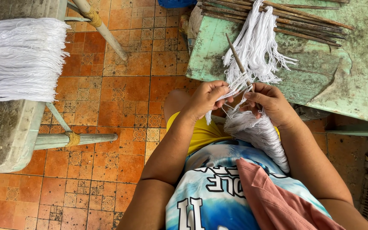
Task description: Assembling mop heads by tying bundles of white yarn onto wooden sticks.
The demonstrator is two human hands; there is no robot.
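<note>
1. Head view shows the left hand with its fingers pinched together on a few white strands, thumb pressed against forefinger at the near end of a thin stick.
2. Facing it, the right hand has its fingers closed on the same strands from the other side; the two sets of fingertips sit just apart, with the strands stretched between them.
3. From that meeting point the stick's long axis runs up and slightly left, away from the body, over the edge of the green bench. Both hands are about equally near its lower end; the left thumb looks closest.
4. A loose white yarn bundle hangs around the stick above the fingers and fans across the bench.
5. Below the hands, a thicker hank of white thread trails down over the lap.
6. Further out, a row of brown sticks lies along the bench's far edge.
7. Well apart to the left, a wide white fringe drapes over a grey frame above the orange tiled floor.
</note>
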